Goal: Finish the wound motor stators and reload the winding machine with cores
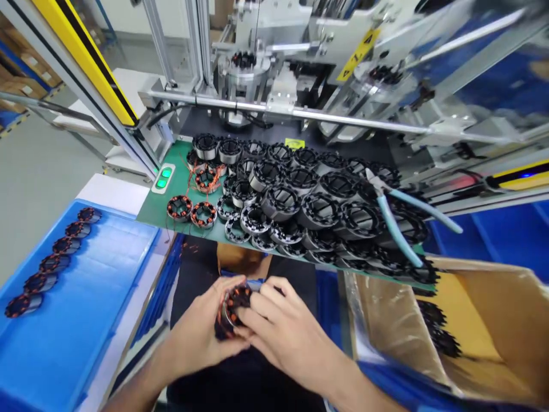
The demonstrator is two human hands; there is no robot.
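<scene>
Low in the middle of the view, both hands close around one wound stator (231,309), a black ring with copper wire coils. My left hand (201,335) cups it from the left and below. My right hand (283,332) grips it from the right, fingers curled over its top edge. Above the hands a green mat (156,206) carries several bare black stators (309,200) and a few copper-wound ones (191,209) at its left end.
Blue-handled pliers (398,220) lie on the stator pile at right. A blue tray (77,320) at left holds a row of wound stators (51,260). A cardboard box (484,326) lined with plastic stands at right. A winding machine (266,68) fills the back, with green buttons (163,177).
</scene>
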